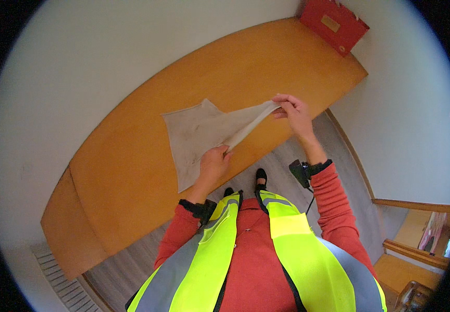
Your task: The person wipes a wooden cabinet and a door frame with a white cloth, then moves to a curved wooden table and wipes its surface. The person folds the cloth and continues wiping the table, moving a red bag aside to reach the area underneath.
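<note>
A pale, stained cloth [193,134] lies partly spread over an orange-brown wooden table [131,179]. My right hand [293,113] pinches one corner, pulled out to the right and lifted so that the cloth stretches to a narrow strip. Nearer to me, my left hand [214,162] grips the front edge between thumb and fingers. The cloth's left side rests flat, with dark smudges on it. One far corner sticks up in a small fold.
At the table's far right end stands a red box or bag [334,25] against the wall. A slatted white radiator or vent [65,280] is at lower left. Grey wood-look floor [143,269] runs before the table. A wooden-framed opening [416,230] sits at right.
</note>
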Demonstrator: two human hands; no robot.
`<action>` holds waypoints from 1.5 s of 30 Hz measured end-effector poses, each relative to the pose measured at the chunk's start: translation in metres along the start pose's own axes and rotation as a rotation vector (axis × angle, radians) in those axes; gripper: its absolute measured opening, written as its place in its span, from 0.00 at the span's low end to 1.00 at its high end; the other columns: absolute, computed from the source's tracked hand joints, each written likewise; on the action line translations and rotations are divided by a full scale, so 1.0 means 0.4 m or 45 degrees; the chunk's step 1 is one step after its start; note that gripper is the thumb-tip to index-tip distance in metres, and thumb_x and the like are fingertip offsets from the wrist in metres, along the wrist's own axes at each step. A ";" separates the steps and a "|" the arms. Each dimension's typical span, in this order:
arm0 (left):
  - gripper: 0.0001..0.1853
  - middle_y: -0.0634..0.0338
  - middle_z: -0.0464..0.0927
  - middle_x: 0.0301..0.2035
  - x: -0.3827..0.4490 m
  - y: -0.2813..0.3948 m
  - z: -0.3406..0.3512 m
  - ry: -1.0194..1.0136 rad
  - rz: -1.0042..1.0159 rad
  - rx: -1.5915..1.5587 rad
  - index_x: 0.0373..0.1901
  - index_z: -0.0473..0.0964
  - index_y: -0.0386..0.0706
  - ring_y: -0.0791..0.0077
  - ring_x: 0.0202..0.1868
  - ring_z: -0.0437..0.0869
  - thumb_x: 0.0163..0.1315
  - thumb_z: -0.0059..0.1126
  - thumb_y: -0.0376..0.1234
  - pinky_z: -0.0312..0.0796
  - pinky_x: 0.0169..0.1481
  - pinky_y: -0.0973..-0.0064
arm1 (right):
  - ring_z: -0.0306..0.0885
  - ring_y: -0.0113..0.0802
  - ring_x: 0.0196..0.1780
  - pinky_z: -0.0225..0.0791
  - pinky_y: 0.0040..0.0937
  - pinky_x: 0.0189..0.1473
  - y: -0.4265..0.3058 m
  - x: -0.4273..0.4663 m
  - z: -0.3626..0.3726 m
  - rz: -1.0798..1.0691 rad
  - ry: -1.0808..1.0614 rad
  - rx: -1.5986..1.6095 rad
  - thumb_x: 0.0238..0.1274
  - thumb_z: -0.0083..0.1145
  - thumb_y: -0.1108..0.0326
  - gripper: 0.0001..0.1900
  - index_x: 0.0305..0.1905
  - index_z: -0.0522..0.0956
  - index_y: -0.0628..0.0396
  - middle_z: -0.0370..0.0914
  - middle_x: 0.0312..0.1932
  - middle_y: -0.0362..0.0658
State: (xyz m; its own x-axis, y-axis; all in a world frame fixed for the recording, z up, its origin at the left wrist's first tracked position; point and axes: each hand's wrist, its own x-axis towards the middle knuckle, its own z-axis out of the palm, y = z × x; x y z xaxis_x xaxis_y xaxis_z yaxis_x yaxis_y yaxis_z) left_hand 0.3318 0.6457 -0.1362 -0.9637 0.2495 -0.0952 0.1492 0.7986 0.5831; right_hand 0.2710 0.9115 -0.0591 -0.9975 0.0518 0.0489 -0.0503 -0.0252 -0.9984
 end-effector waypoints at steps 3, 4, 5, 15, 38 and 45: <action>0.13 0.46 0.82 0.33 0.001 0.022 -0.050 0.048 0.011 -0.101 0.41 0.81 0.44 0.48 0.37 0.83 0.60 0.60 0.41 0.73 0.39 0.56 | 0.82 0.29 0.40 0.77 0.25 0.41 -0.002 0.007 -0.058 -0.018 -0.006 -0.108 0.70 0.45 0.70 0.13 0.50 0.79 0.61 0.82 0.43 0.42; 0.13 0.46 0.82 0.33 0.001 0.026 -0.067 0.057 0.005 -0.047 0.41 0.81 0.44 0.49 0.37 0.83 0.60 0.61 0.41 0.73 0.39 0.57 | 0.82 0.29 0.40 0.77 0.26 0.42 -0.004 0.008 -0.073 -0.032 -0.023 -0.135 0.70 0.46 0.71 0.13 0.50 0.79 0.62 0.82 0.43 0.42; 0.13 0.46 0.82 0.34 0.006 0.031 -0.082 0.068 -0.013 0.001 0.42 0.81 0.44 0.50 0.37 0.83 0.60 0.61 0.41 0.73 0.39 0.58 | 0.82 0.29 0.41 0.77 0.26 0.43 -0.002 0.011 -0.088 -0.052 -0.048 -0.157 0.70 0.46 0.71 0.13 0.51 0.79 0.62 0.82 0.44 0.42; 0.10 0.49 0.79 0.29 0.196 0.115 -0.319 0.457 0.016 0.347 0.33 0.76 0.42 0.48 0.34 0.81 0.58 0.61 0.38 0.71 0.36 0.55 | 0.78 0.23 0.40 0.72 0.24 0.41 -0.117 0.125 -0.109 -0.294 -0.070 -0.541 0.65 0.59 0.67 0.14 0.50 0.81 0.63 0.83 0.41 0.39; 0.16 0.70 0.68 0.18 0.188 0.314 -0.547 -0.003 0.016 -0.909 0.22 0.63 0.49 0.85 0.18 0.68 0.63 0.61 0.35 0.59 0.17 0.84 | 0.78 0.31 0.38 0.72 0.30 0.40 -0.324 0.123 -0.062 -0.824 0.264 -0.219 0.65 0.51 0.75 0.03 0.39 0.75 0.57 0.77 0.34 0.41; 0.12 0.64 0.72 0.20 0.170 0.343 -0.559 0.293 -0.214 -1.389 0.23 0.65 0.46 0.80 0.17 0.74 0.62 0.58 0.31 0.65 0.19 0.82 | 0.77 0.51 0.49 0.72 0.43 0.49 -0.160 0.031 0.032 -0.963 -0.416 -0.803 0.51 0.50 0.79 0.12 0.41 0.77 0.58 0.77 0.46 0.48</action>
State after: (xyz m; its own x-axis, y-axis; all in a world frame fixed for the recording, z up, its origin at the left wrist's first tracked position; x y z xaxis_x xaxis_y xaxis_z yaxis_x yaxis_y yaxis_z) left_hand 0.2373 0.6497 0.1176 -0.9880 -0.0126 -0.1537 -0.1510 -0.1216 0.9810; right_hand 0.2613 0.9008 0.0056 -0.6859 -0.4391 0.5802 -0.7274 0.4332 -0.5321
